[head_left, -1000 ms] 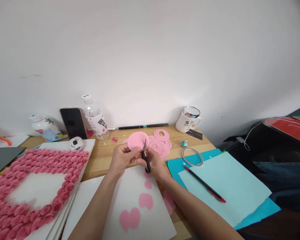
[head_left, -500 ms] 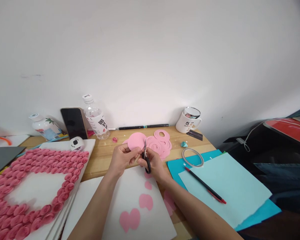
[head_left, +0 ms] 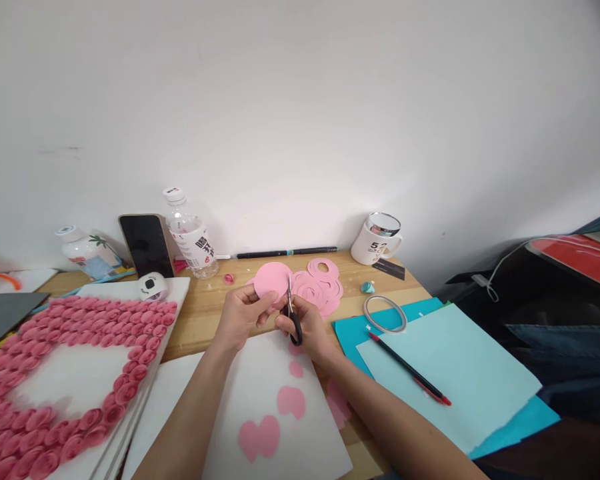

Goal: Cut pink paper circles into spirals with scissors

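Observation:
My left hand pinches the lower edge of a pink paper circle held upright over the wooden desk. My right hand grips black-handled scissors, their blades pointing up into the right edge of the circle. Both hands hover above a white sheet carrying several pink paper scraps. Behind the hands lies a pile of cut pink spirals.
A white board with a ring of pink paper roses lies at the left. A phone, water bottle and mug stand along the wall. Blue sheets, a pencil and a tape ring lie at the right.
The pink circle has turned slightly in my left hand and the scissors have shifted a little along its edge. Nothing else moved.

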The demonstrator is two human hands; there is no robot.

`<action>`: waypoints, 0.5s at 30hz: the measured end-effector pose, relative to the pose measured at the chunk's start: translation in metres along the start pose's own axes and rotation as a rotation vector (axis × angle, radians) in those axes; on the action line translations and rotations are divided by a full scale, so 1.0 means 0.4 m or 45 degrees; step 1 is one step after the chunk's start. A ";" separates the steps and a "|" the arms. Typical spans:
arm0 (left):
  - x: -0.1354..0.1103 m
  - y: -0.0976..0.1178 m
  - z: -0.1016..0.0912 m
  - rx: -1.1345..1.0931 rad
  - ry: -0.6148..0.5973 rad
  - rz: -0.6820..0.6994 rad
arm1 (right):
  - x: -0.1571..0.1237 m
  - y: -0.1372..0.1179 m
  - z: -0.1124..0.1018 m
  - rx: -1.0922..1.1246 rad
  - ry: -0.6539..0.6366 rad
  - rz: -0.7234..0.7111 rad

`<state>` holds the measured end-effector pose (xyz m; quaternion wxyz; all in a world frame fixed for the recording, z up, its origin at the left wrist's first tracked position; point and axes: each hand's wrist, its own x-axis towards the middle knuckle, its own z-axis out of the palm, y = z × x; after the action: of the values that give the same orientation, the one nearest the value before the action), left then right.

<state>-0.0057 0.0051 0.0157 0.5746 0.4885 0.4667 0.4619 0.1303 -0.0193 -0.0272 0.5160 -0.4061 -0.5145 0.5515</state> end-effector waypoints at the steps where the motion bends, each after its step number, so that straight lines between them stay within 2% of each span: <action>1: 0.000 0.002 0.000 -0.001 0.002 0.005 | 0.000 0.001 -0.001 0.001 -0.004 -0.005; 10: 0.000 0.009 0.003 0.015 0.029 0.055 | 0.002 0.012 -0.002 0.030 -0.012 0.020; 15: 0.001 0.005 0.000 -0.067 -0.023 0.046 | 0.000 0.012 -0.001 -0.006 0.007 0.043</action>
<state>-0.0057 0.0058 0.0175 0.5831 0.4857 0.4403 0.4798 0.1298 -0.0189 -0.0319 0.5072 -0.4173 -0.5074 0.5578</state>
